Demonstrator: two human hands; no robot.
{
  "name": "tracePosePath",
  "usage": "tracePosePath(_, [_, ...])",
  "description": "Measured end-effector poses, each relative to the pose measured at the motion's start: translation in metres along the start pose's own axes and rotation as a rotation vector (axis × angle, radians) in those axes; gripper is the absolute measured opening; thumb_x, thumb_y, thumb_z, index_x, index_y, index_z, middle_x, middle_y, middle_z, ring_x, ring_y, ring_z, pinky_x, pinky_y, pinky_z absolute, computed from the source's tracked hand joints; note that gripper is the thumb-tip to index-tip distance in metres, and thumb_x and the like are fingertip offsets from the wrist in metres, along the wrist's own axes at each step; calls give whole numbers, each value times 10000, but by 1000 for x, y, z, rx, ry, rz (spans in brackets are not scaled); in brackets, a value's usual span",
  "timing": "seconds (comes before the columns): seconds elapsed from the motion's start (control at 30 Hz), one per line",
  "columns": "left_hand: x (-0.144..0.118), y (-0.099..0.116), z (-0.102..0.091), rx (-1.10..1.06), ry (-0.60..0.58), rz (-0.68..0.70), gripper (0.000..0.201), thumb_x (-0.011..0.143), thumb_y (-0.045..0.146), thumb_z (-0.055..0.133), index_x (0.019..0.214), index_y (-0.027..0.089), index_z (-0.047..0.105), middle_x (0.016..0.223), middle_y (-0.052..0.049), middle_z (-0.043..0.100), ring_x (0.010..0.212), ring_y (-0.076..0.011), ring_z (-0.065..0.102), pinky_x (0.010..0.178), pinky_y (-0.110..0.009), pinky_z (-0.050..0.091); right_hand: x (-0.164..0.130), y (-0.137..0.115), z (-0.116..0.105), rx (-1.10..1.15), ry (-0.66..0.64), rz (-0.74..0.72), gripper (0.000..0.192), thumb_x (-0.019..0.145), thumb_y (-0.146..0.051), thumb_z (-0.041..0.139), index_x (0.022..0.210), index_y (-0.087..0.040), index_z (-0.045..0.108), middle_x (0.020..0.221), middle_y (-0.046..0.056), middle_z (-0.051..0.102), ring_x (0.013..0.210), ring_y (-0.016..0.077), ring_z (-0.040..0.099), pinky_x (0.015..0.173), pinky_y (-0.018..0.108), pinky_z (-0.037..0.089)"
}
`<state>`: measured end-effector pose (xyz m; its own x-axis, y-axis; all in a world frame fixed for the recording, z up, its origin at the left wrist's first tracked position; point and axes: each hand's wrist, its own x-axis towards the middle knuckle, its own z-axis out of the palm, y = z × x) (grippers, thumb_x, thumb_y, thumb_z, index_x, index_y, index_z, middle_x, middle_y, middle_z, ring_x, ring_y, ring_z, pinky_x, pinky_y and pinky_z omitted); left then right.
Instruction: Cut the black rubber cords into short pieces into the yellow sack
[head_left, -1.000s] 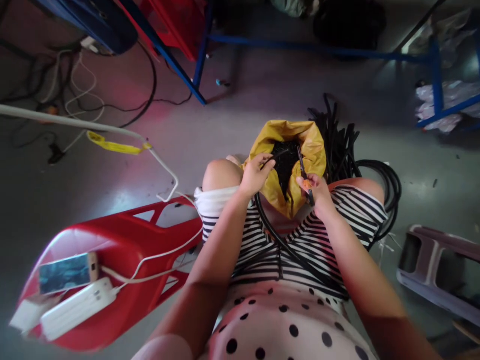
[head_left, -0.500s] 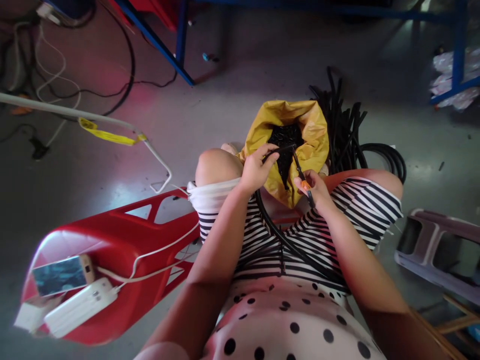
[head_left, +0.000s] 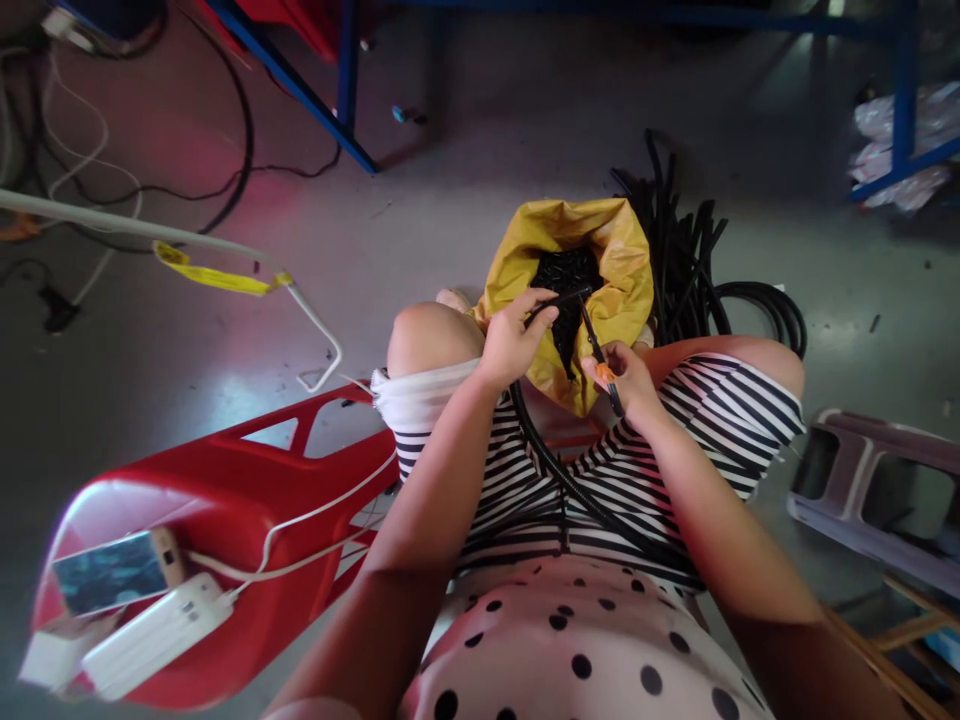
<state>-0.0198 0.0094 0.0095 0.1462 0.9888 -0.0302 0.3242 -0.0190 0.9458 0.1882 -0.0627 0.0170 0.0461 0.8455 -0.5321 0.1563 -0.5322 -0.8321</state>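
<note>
My left hand (head_left: 511,340) grips the end of a black ribbed hose (head_left: 570,485) that runs down across my striped lap. My right hand (head_left: 626,378) holds scissors (head_left: 600,358) with orange-and-black handles, their blades pointing up toward the hose tip. Both hands hover over a yellow bag (head_left: 626,275) standing between my knees. The bag is filled with small black cut pieces (head_left: 564,285).
A heap of black hoses (head_left: 690,270) lies on the floor behind the bag. A red plastic stool (head_left: 225,510) at my left carries a phone (head_left: 112,570) and a white power bank (head_left: 154,630) with cables. A grey stool (head_left: 877,490) lies at right. Blue rack legs (head_left: 315,90) stand beyond.
The camera has tilted slightly, shifting the scene. My hands stay over the bag, and the scissors have drawn a little nearer to the hose tip.
</note>
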Motion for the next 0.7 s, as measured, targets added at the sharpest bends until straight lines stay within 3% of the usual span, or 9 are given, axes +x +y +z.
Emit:
tracePosePath(0.27, [-3, 1, 2, 32, -4, 1, 221, 1055, 248, 675, 1227, 185, 798, 1195, -94, 845, 1112, -215, 796, 1048, -354, 611, -2, -10, 1, -39, -26, -22, 733, 650, -822, 899, 842, -257, 474, 750, -36, 459, 696, 138, 397, 605, 281, 337])
tracePosePath(0.47, [-3, 3, 3, 62, -11, -11, 229, 1057, 245, 665, 1231, 183, 800, 1159, -87, 845, 1087, -208, 799, 1000, -329, 613, 0, -10, 2, 6, -18, 3, 751, 635, -855, 889, 852, -260, 486, 748, -39, 450, 700, 146, 418, 609, 283, 375])
tracePosePath(0.7, [-2, 4, 3, 124, -3, -28, 238, 1058, 251, 665, 1243, 196, 805, 1147, -78, 847, 1071, -213, 800, 1024, -346, 614, 2, -7, 1, -73, -24, -29, 737, 702, -892, 827, 865, -267, 472, 726, -42, 449, 678, 146, 389, 576, 278, 317])
